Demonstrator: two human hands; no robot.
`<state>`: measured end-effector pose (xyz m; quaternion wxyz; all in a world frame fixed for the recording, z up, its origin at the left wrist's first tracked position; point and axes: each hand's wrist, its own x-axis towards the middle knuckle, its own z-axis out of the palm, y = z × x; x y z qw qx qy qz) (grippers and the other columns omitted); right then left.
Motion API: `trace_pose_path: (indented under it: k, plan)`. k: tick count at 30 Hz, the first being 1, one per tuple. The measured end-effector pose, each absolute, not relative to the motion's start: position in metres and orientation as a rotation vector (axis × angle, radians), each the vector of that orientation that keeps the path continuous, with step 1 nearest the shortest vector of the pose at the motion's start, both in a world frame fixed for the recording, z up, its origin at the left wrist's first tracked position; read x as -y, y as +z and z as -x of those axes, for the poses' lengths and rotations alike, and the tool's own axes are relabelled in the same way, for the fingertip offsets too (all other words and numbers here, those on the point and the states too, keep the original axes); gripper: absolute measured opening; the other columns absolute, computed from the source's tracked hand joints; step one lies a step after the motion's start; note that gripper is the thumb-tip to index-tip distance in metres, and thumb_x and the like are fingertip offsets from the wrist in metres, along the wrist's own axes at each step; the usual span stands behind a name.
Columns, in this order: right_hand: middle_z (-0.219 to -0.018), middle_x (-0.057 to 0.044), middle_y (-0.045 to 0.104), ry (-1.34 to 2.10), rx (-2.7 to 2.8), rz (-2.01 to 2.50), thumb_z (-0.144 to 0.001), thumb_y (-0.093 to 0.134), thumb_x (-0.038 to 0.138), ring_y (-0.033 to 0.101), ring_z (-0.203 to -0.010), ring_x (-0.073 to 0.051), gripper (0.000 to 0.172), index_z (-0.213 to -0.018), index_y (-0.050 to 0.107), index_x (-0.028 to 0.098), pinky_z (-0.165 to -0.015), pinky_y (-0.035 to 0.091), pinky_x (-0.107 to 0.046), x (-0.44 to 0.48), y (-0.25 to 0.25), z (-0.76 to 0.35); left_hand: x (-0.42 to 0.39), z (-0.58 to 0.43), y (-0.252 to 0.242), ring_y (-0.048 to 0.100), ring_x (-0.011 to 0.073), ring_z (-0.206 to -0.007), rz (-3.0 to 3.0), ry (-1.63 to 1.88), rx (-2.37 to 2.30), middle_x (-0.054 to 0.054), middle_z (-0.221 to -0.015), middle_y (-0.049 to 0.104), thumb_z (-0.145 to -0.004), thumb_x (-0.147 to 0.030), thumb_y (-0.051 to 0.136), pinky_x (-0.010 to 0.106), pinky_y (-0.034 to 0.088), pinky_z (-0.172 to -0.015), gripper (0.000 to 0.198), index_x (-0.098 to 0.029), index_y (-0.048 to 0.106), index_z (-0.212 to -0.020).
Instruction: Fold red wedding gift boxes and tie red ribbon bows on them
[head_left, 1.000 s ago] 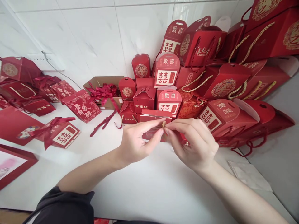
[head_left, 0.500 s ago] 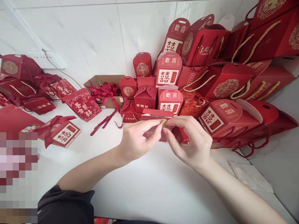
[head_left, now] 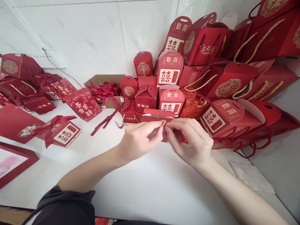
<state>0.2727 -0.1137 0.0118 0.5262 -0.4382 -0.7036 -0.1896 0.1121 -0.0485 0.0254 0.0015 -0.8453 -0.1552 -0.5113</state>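
Observation:
My left hand (head_left: pixel 142 137) and my right hand (head_left: pixel 191 140) meet near the middle of the view, fingertips pinched together. Between them is a small gold-coloured piece (head_left: pixel 164 123), possibly a cord end; its full shape is hidden by the fingers. Both hands hold it, above the white table (head_left: pixel 150 187). Just behind the fingers stands a red box (head_left: pixel 150 118) with its top flap raised, partly covered by the hands.
Red gift boxes (head_left: pixel 226 82) are stacked at the right and centre back. A cardboard box (head_left: pixel 98 79) holds dark red ribbons (head_left: pixel 106 92). More red boxes (head_left: pixel 67 132) stand at left, near a red-edged frame (head_left: pixel 30 156). White paper (head_left: pixel 253 176) lies at right.
The fingers of my left hand have curled in closer, and less of the gold-coloured piece shows. Both hands stay in nearly the same place.

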Motion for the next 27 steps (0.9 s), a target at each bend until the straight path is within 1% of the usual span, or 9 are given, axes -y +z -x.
trace_pose_path:
  k: [6,8,12,16,18,20,23,25,27]
  plan:
    - [-0.081,-0.003,0.069,-0.292,1.675,1.072,-0.087,0.059,0.008,0.064,-0.073,-0.016,0.013,-0.089,0.061,0.021,-0.07,0.052,-0.031,0.112,0.014,-0.271,0.039,-0.11,0.028,0.061,0.0073,-0.047,2.653,-1.538,0.395,-0.003,-0.067,0.073,-0.082,-0.011,0.063,0.018,0.049,-0.047,0.012,-0.019,0.07,-0.088]
    - [-0.081,-0.003,0.069,-0.192,1.658,1.069,-0.088,0.058,0.01,0.064,-0.074,-0.016,0.012,-0.088,0.063,0.021,-0.07,0.052,-0.031,0.113,0.016,-0.272,0.037,-0.109,0.029,0.064,0.0079,-0.053,2.736,-1.559,0.412,-0.002,-0.072,0.074,-0.083,-0.011,0.062,0.017,0.051,-0.051,0.012,-0.018,0.069,-0.088]
    - [-0.087,-0.003,0.071,0.079,1.656,1.088,-0.091,0.059,0.016,0.066,-0.081,-0.016,0.009,-0.092,0.067,0.02,-0.076,0.053,-0.03,0.119,0.025,-0.276,0.039,-0.107,0.032,0.071,0.0114,-0.069,2.982,-1.636,0.503,0.001,-0.087,0.076,-0.086,-0.014,0.06,0.019,0.059,-0.065,0.014,-0.018,0.069,-0.095]
    - [-0.087,-0.002,0.069,0.321,1.561,1.136,-0.09,0.064,0.024,0.066,-0.077,-0.014,0.005,-0.093,0.066,0.02,-0.069,0.053,-0.026,0.121,0.028,-0.281,0.039,-0.103,0.038,0.071,0.0114,-0.071,3.148,-1.525,0.579,0.003,-0.091,0.075,-0.09,-0.016,0.057,0.019,0.058,-0.067,0.015,-0.017,0.069,-0.099]
    - [-0.087,-0.001,0.069,0.438,1.505,1.127,-0.089,0.067,0.027,0.066,-0.076,-0.014,0.015,-0.103,0.066,0.021,-0.068,0.055,-0.025,0.119,0.027,-0.282,0.036,-0.1,0.04,0.07,0.0109,-0.069,3.094,-1.446,0.601,0.002,-0.089,0.076,-0.09,-0.018,0.058,0.019,0.055,-0.064,0.015,-0.018,0.07,-0.098]
    - [-0.084,-0.001,0.071,0.562,1.503,1.114,-0.088,0.068,0.03,0.068,-0.073,-0.014,0.021,-0.108,0.067,0.022,-0.068,0.057,-0.025,0.117,0.026,-0.282,0.035,-0.096,0.041,0.066,0.0096,-0.061,3.011,-1.362,0.582,0.0,-0.079,0.075,-0.09,-0.019,0.059,0.019,0.05,-0.058,0.011,-0.019,0.07,-0.093]
    - [-0.08,-0.001,0.075,0.754,1.478,1.109,-0.087,0.069,0.032,0.071,-0.068,-0.014,0.017,-0.098,0.072,0.021,-0.065,0.06,-0.026,0.116,0.025,-0.281,0.042,-0.091,0.044,0.063,0.0087,-0.057,3.023,-1.168,0.591,-0.003,-0.068,0.071,-0.09,-0.022,0.06,0.019,0.045,-0.055,0.011,-0.019,0.069,-0.085]
    - [-0.08,-0.003,0.076,0.879,1.432,1.083,-0.086,0.07,0.034,0.073,-0.07,-0.016,0.017,-0.093,0.073,0.019,-0.064,0.062,-0.027,0.117,0.025,-0.28,0.051,-0.09,0.048,0.065,0.009,-0.06,3.087,-1.074,0.641,-0.003,-0.069,0.072,-0.091,-0.023,0.059,0.019,0.046,-0.056,0.014,-0.019,0.069,-0.084]
    - [-0.08,-0.005,0.077,0.96,1.398,1.066,-0.085,0.07,0.036,0.074,-0.07,-0.018,0.02,-0.093,0.073,0.018,-0.062,0.063,-0.029,0.12,0.027,-0.278,0.059,-0.087,0.056,0.066,0.0092,-0.063,3.106,-1.061,0.691,-0.003,-0.074,0.073,-0.091,-0.023,0.059,0.019,0.048,-0.057,0.013,-0.019,0.07,-0.085]
